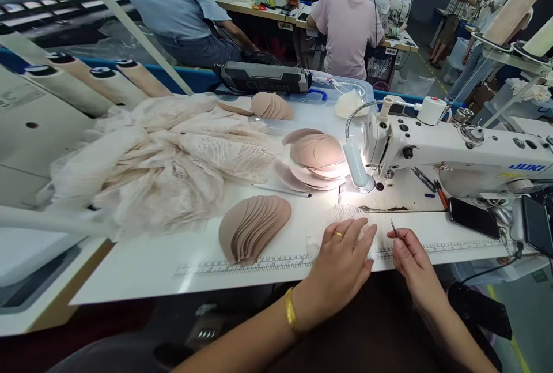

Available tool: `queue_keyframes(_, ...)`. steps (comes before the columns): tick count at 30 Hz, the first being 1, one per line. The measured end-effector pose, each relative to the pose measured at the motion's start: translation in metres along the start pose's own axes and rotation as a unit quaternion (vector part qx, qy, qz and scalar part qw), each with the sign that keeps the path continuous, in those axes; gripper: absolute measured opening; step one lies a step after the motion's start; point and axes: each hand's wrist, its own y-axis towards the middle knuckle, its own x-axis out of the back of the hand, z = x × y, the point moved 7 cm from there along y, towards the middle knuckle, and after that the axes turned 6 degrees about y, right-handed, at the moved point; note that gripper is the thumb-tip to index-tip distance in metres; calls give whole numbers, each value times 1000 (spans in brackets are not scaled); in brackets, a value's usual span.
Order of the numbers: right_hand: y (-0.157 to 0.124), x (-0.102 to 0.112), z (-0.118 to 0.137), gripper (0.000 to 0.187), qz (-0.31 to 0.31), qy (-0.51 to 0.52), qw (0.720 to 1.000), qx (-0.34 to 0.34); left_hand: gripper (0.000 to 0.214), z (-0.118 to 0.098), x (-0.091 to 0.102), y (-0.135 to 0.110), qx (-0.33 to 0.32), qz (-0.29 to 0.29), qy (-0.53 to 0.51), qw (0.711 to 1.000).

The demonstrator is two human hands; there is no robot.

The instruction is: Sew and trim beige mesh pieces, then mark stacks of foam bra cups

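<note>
My left hand [341, 260] lies flat on the white sewing table [173, 263], fingers stretched out over a small piece of white lace [348, 211] near the needle area. It wears a gold ring and a gold bangle. My right hand [410, 257] is closed in a pinch on a small pointed metal tool [393, 226], held upright just right of the left hand. A fanned stack of beige bra pads [253, 226] lies to the left of my left hand.
A white Juki sewing machine [458, 154] with a lit gooseneck lamp [356, 165] stands at right. More pads [317, 157] and a heap of cream lace [164, 154] lie behind. A phone [473, 217] and scissors [439, 193] rest by the machine. Other people sew at the back.
</note>
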Motion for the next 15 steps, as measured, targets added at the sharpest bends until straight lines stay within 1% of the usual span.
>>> queue_keyframes(2,-3,0,-1,46,-3,2,1000,5,31,3,-12,11,8,17,-11,1000)
queue_keyframes(3,-5,0,0,45,-1,-6,1000,8,28,8,-15,15,19,24,-43,999)
queue_keyframes(5,-6,-1,4,43,7,-34,999,24,26,23,-16,19,74,47,-147,985)
queue_keyframes(6,-5,-2,7,41,12,-49,998,38,23,33,-15,19,118,64,-211,968)
queue_keyframes(7,-4,-3,11,40,17,-64,996,55,21,42,-14,17,167,82,-275,943)
queue_keyframes(8,-2,-4,16,39,20,-79,994,72,20,49,-12,14,214,97,-337,912)
queue_keyframes(10,4,-9,25,40,28,-98,990,102,26,59,-5,7,286,113,-445,841)
queue_keyframes(12,12,-19,35,45,47,-115,985,120,33,62,5,0,320,118,-527,778)
queue_keyframes(13,16,-25,40,47,64,-123,982,128,36,63,10,-3,331,116,-557,753)
queue_keyframes(14,20,-34,44,46,85,-131,978,135,38,64,14,-5,339,113,-579,733)
queue_keyframes(15,23,-42,49,41,108,-137,975,141,40,66,18,-8,347,108,-594,717)
